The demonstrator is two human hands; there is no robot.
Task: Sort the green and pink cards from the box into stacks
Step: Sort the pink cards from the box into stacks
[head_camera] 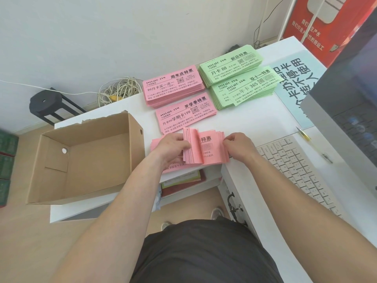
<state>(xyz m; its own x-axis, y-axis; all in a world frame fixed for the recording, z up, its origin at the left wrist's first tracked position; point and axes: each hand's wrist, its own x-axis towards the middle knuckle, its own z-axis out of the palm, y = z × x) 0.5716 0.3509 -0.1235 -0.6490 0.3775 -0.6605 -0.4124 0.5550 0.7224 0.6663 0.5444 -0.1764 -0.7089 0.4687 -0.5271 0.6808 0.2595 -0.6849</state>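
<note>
A thick bundle of pink cards (208,149) lies at the table's front edge. My left hand (173,148) grips its left part and bends several cards up, while my right hand (237,145) pinches its right end. Behind it lie two pink stacks, one near (184,116) and one farther (173,86). Two green stacks sit to their right, the far one (229,65) and the nearer one (244,89). The open cardboard box (130,144) stands on the left with nothing showing inside.
A white keyboard (295,166) lies right of my hands, with a monitor (346,111) behind it. A light blue printed sheet (295,78) lies under the monitor's edge. Coiled cable (118,90) hangs behind the table. Booklets (181,178) sit on a shelf below.
</note>
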